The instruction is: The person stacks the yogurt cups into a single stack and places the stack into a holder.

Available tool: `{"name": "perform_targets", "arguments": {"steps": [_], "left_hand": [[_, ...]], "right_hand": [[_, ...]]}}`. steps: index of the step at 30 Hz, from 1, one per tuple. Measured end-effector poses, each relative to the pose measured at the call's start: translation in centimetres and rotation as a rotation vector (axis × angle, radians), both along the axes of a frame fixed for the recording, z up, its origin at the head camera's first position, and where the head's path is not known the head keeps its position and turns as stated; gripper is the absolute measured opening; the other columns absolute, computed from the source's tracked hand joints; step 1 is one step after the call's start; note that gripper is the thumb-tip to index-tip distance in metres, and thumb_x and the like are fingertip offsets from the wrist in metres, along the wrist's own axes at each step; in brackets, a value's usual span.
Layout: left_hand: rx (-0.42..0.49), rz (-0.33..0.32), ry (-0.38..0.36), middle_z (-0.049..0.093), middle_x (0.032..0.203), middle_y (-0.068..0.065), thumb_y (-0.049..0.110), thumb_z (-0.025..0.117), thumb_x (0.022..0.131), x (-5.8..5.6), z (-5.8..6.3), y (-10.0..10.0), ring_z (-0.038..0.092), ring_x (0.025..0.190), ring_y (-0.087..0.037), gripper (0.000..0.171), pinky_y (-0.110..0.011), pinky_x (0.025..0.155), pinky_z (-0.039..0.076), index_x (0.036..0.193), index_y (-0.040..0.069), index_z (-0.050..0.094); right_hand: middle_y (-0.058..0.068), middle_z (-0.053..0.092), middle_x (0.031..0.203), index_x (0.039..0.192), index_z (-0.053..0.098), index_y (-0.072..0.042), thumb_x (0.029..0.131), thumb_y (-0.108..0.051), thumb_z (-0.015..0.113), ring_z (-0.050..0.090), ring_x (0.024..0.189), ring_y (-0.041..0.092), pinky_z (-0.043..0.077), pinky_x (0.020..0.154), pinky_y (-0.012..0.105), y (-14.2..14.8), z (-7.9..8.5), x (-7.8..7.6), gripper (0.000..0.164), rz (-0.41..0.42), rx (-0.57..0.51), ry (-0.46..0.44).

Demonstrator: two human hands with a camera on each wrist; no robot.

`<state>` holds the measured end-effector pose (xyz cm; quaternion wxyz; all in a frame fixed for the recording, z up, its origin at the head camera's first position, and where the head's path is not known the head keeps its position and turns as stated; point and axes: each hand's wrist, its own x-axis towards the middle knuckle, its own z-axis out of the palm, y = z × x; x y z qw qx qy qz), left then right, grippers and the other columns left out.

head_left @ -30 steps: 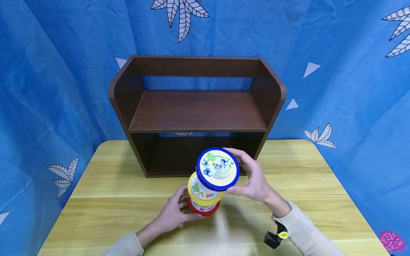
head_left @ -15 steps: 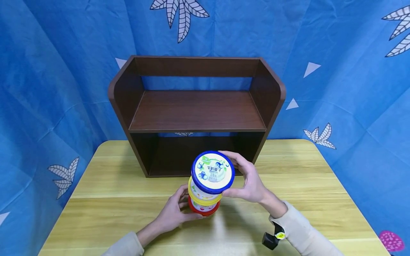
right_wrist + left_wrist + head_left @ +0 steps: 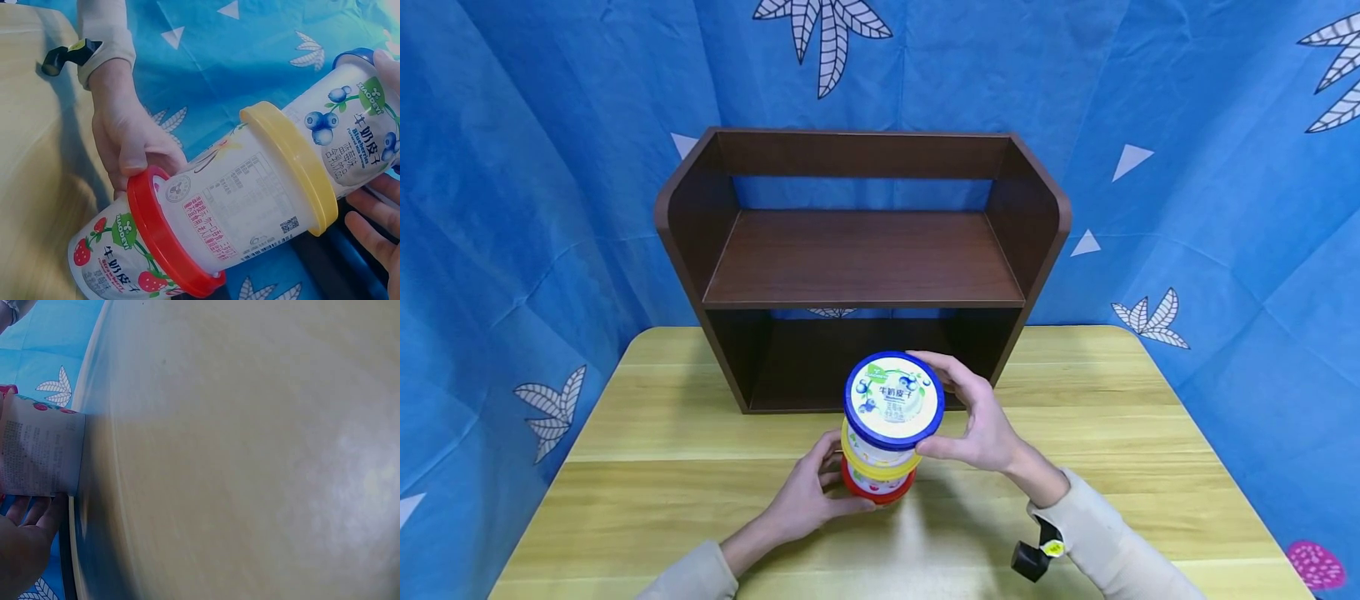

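Note:
Three white printed tubs stand stacked. At the bottom is the strawberry tub with a red lid (image 3: 145, 206), in the middle a tub with a yellow lid (image 3: 294, 165). On top sits the blueberry tub (image 3: 350, 134), its blue-rimmed lid (image 3: 894, 398) facing up in the head view. My left hand (image 3: 805, 492) holds the red-lidded tub low down, thumb in front and fingers behind. With thumb and fingers on opposite sides, my right hand (image 3: 973, 412) grips the blueberry tub, whose base meets the yellow lid. The left wrist view shows the bottom tub's side (image 3: 40, 450) above my left fingers.
Behind the stack stands a dark brown two-tier shelf (image 3: 865, 258) on the wooden table (image 3: 647, 475). A blue patterned cloth (image 3: 550, 208) hangs behind and at both sides. A black device (image 3: 1032, 560) is strapped at the right sleeve.
My right hand has moved the blueberry tub left, bringing it more squarely over the yellow-lidded tub. The left hand and the two lower tubs have stayed in place.

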<state>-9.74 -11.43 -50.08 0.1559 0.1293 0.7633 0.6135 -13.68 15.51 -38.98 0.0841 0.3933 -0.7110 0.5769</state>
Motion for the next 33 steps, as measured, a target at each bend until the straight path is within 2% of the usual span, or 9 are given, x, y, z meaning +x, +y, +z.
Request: {"name": "perform_targets", "arguments": {"steps": [9,18,24,31,33], "left_hand": [[-0.005,-0.009,0.011,0.061,0.146,-0.011,0.027,0.093,0.082,0.08,0.03,-0.03,0.062,0.134,-0.035,0.084,-0.050,0.112,0.057,0.150,0.019,0.045],[-0.003,-0.014,0.021,0.061,0.146,-0.010,0.027,0.092,0.083,0.11,0.05,-0.05,0.062,0.135,-0.034,0.085,-0.045,0.112,0.057,0.151,0.020,0.043],[-0.006,-0.010,0.028,0.061,0.147,-0.010,0.026,0.092,0.083,0.15,0.07,-0.04,0.061,0.136,-0.034,0.084,-0.046,0.113,0.056,0.151,0.018,0.044],[0.001,-0.008,0.054,0.061,0.147,-0.009,0.025,0.093,0.082,0.12,0.02,-0.03,0.060,0.137,-0.033,0.086,-0.036,0.113,0.054,0.151,0.018,0.043],[0.000,-0.006,0.052,0.061,0.147,-0.009,0.025,0.094,0.081,0.11,0.09,-0.01,0.059,0.138,-0.033,0.087,-0.037,0.113,0.054,0.152,0.017,0.043]], "right_hand": [[0.020,0.063,0.142,0.153,0.047,-0.005,0.089,-0.058,0.078,0.064,0.127,0.012,0.058,0.103,0.032,-0.12,-0.08,-0.04,0.089,-0.006,0.027,-0.043],[0.018,0.064,0.143,0.154,0.047,-0.008,0.090,-0.050,0.081,0.064,0.126,0.012,0.060,0.099,0.031,-0.13,0.41,0.22,0.084,-0.019,0.058,-0.059],[0.017,0.064,0.143,0.154,0.047,-0.010,0.090,-0.049,0.081,0.064,0.126,0.011,0.060,0.099,0.032,0.02,0.33,0.23,0.082,-0.033,0.076,-0.067],[0.017,0.064,0.142,0.154,0.048,-0.010,0.091,-0.048,0.080,0.064,0.125,0.010,0.059,0.099,0.032,0.10,0.22,0.18,0.080,-0.041,0.087,-0.057],[0.017,0.064,0.143,0.154,0.048,-0.010,0.091,-0.047,0.080,0.063,0.125,0.010,0.059,0.099,0.032,0.12,0.26,0.16,0.080,-0.041,0.088,-0.057]]}}
